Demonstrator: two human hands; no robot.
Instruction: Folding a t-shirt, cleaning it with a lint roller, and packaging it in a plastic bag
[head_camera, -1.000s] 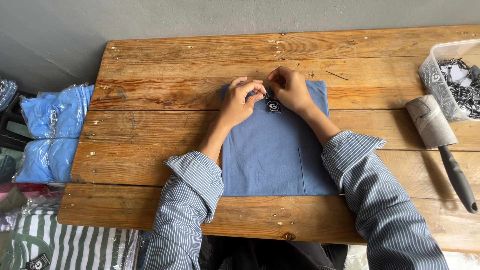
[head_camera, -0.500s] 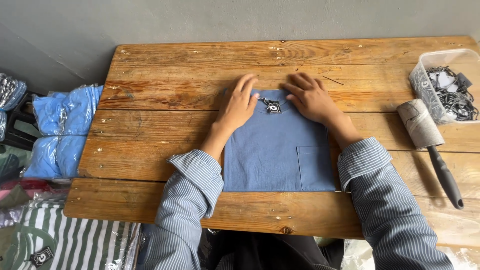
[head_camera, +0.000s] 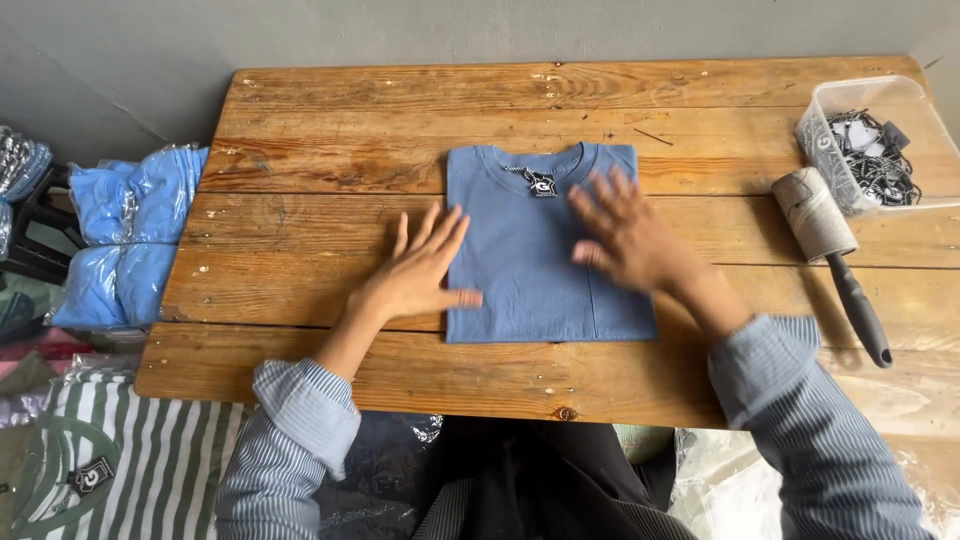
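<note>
Far left, off the table edge: bagged blue garments are stacked; a green-and-white striped garment is seen below them. Wooden table spans the view.

Left hand is laid flat, palm down, fingers spread; nothing is gripped. The fingertips and thumb are pressed on the left edge of the folded blue T-shirt, the palm on bare wood beside it.

The T-shirt is placed at table centre, folded to a neat rectangle, collar toward the far edge, a small dark tag seen at the neckline.

Right hand is blurred, open and flat, fingers splayed over the shirt's right half; nothing is held. Whether it touches the cloth cannot be told.

Right side: a lint roller is laid just beside a clear plastic tub of tags.
</note>
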